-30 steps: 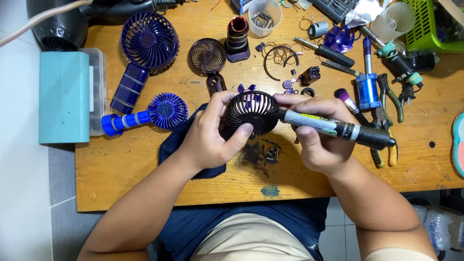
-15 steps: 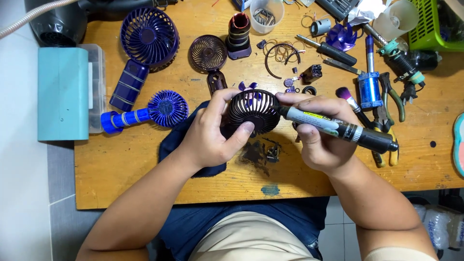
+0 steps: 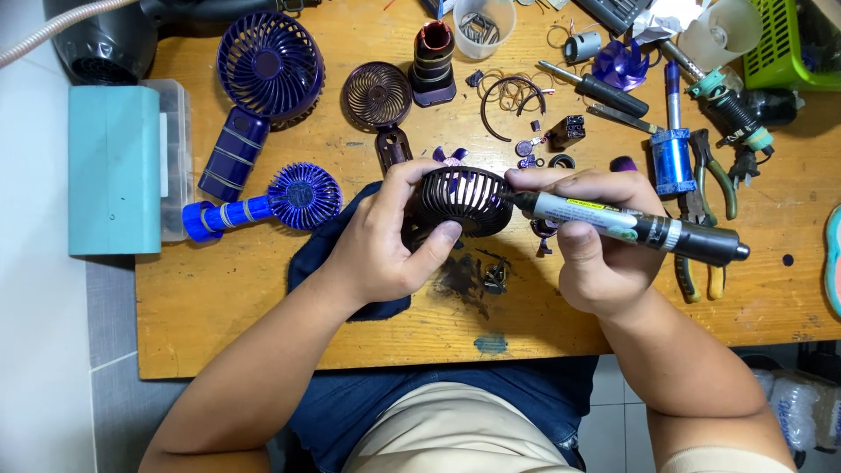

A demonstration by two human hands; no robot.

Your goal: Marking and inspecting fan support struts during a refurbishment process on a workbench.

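My left hand grips a round dark fan grille housing with purple blades showing inside, held just above the wooden table. My right hand is closed around a thick dark marker-like tool with a pale label band. The tool's tip touches the right side of the housing. Small dark loose parts lie on the table right below the housing.
A dark blue hand fan and a bright blue one lie at the left beside a teal box. A loose grille, rings, screwdrivers, pliers, a clear cup and a green basket crowd the far side. A dark cloth lies under my left hand.
Both hands have shifted slightly with the housing and the tool. The tool's tip stays against the housing's right side.
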